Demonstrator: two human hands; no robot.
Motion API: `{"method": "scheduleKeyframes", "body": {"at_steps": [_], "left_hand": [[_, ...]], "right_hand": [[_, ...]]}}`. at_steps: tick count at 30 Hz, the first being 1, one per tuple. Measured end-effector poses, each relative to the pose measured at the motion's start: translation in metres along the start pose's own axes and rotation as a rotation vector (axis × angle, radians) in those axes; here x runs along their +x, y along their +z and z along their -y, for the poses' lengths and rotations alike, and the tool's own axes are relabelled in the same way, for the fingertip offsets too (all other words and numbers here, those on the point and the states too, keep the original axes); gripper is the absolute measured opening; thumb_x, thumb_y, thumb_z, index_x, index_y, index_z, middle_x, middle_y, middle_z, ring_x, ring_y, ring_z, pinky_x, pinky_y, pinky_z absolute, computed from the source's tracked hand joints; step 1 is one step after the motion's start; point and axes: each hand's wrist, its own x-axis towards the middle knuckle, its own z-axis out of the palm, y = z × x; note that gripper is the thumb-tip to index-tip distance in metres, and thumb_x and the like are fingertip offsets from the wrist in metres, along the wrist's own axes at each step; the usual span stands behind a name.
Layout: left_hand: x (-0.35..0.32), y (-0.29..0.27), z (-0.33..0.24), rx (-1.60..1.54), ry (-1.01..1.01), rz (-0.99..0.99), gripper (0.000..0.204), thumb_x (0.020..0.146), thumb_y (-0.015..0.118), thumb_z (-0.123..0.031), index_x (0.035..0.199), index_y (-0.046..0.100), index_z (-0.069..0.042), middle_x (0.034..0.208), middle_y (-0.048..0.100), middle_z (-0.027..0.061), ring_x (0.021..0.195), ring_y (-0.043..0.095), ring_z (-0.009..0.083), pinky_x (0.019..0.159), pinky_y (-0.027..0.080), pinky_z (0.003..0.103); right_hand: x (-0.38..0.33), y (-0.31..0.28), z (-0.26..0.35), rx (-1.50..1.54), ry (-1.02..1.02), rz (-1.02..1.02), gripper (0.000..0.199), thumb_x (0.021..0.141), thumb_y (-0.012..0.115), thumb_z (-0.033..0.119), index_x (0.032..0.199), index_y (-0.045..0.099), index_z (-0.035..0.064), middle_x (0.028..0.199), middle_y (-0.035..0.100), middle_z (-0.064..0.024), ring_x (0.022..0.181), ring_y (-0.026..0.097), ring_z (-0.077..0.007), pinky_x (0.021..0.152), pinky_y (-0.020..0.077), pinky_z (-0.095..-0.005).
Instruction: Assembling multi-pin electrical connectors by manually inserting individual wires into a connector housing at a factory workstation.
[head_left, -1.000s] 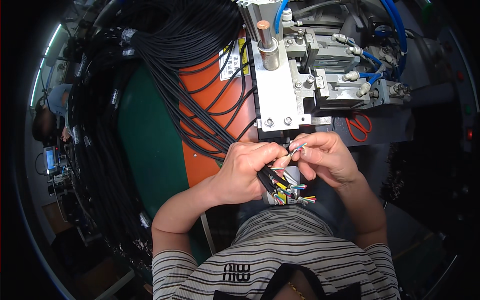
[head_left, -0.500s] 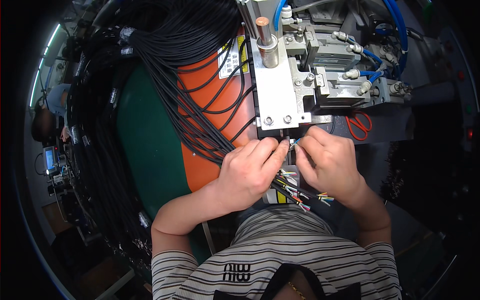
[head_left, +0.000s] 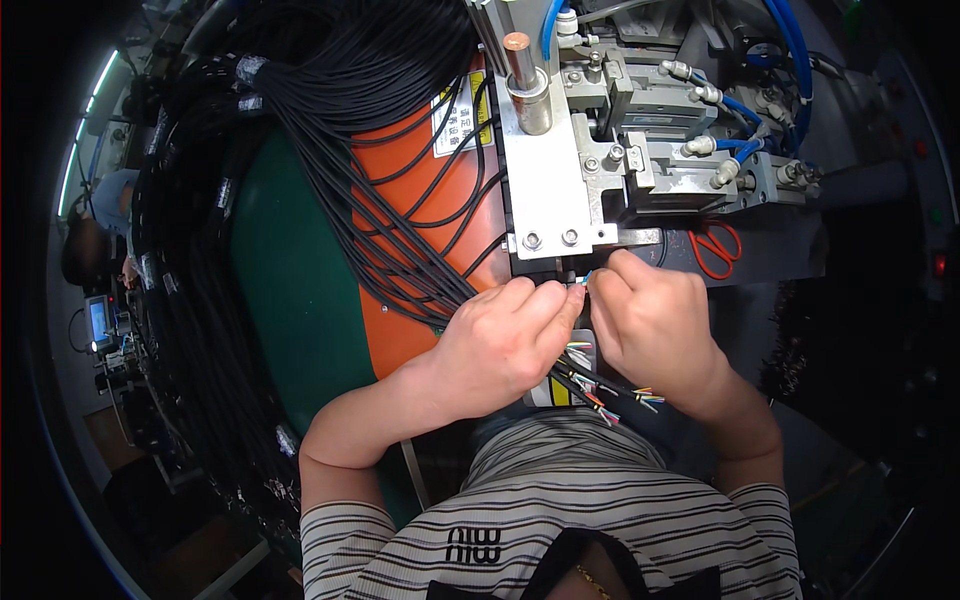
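Note:
My left hand [head_left: 510,338] is closed in a pinch on the end of a black cable just under the machine's metal plate [head_left: 550,180]. My right hand [head_left: 655,318] faces it, thumb and forefinger pressed together on thin wires [head_left: 586,279], one of them blue, at that cable's end. The fingers hide most of the wires. Several black cables [head_left: 400,255] run in from the upper left and pass beneath my left hand. Their stripped ends [head_left: 605,396], with fanned-out coloured wires, show below it between my wrists.
Pneumatic cylinders [head_left: 670,180] with blue hoses [head_left: 800,60] stand behind the plate. Red-handled scissors [head_left: 715,250] lie right of my right hand. An orange panel [head_left: 385,340] and a green surface [head_left: 290,260] are at left, beside thick cable bundles [head_left: 180,260]. A person [head_left: 110,215] is at far left.
Both hands have stayed nearly in place, with small shifts of the fingertips. The blue wire lies closer to my left fingertips. The whole view has shifted slightly.

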Motion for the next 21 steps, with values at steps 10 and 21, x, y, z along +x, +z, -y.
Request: {"method": "scheduleKeyframes", "body": {"at_steps": [10, 21], "left_hand": [[0.003, -0.003, -0.001, 0.031, -0.021, 0.044, 0.042, 0.072, 0.065, -0.010, 0.112, 0.065, 0.003, 0.082, 0.050, 0.0069, 0.069, 0.055, 0.0208, 0.056, 0.047, 0.031], [-0.029, -0.004, 0.015, -0.122, -0.260, -0.129, 0.034, 0.065, 0.068, 0.003, 0.099, 0.066, 0.001, 0.088, 0.059, 0.0104, 0.081, 0.060, 0.0269, 0.067, 0.047, 0.038]], "right_hand": [[-0.007, 0.016, -0.003, 0.246, 0.023, -0.297, 0.005, 0.079, 0.068, 0.002, 0.081, 0.065, -0.0012, 0.071, 0.063, -0.0105, 0.053, 0.060, -0.0232, 0.047, 0.0457, -0.0316], [-0.008, 0.010, -0.010, 0.420, 0.244, -0.099, 0.012, 0.078, 0.072, -0.001, 0.089, 0.066, -0.0016, 0.071, 0.062, -0.0049, 0.051, 0.050, -0.0050, 0.046, 0.0382, -0.0216]]}}
